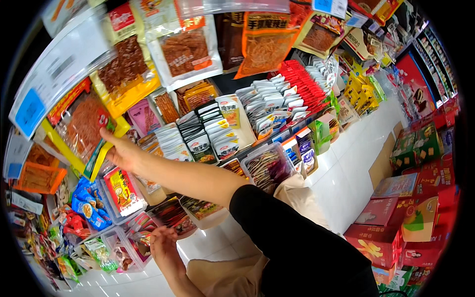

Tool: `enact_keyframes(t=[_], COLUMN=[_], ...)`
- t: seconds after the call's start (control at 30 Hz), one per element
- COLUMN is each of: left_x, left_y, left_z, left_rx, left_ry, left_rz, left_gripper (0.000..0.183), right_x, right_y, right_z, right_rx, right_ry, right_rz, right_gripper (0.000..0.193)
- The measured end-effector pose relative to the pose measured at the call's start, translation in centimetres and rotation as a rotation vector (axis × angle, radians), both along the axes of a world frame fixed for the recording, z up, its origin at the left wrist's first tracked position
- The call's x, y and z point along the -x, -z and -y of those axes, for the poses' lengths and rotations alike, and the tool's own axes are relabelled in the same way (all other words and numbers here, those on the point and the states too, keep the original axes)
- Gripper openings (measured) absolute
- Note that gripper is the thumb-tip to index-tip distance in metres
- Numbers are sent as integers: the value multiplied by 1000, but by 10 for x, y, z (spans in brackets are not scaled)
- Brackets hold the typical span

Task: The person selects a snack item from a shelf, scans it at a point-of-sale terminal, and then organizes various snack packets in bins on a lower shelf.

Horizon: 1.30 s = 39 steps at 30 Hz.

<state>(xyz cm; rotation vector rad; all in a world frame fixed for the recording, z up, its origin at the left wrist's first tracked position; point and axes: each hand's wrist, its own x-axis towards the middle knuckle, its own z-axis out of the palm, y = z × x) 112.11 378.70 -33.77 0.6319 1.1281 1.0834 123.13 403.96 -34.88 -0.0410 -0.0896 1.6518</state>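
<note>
In a shop aisle, the right hand (121,152) has its grip clamped on the edge of a yellow-edged snack bag (81,123), at the display's left, beside hanging bags (190,54). The left hand (166,251), fingers loosely curled, is near low snack boxes. Glossy white floor tiles (352,171) run toward stacked red cartons (371,243).

I'm in a shop: price tags (64,67) face me, snack packets (200,136) stand in close rows, and red cartons (373,242) are stacked on my right side.
</note>
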Motion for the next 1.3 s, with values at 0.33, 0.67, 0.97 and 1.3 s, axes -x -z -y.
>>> enact_keyframes(t=[0.33, 0.67, 0.97, 1.3], left_x=[14, -22, -20, -116], left_y=[-25, -44, -55, -66], left_z=[80, 122, 125, 60], left_rx=[11, 45, 94, -284], left_ry=[-72, -71, 39, 478], left_rz=[-31, -228, -245, -407], left_gripper=[22, 21, 23, 17], right_x=[14, -13, -262, -367], right_y=[-6, 38, -8, -17], right_z=[12, 36, 173, 189], right_rx=[223, 12, 23, 140], right_ry=[24, -33, 1069, 906], right_rz=[143, 342, 1041, 1160], right_gripper=[45, 32, 22, 36])
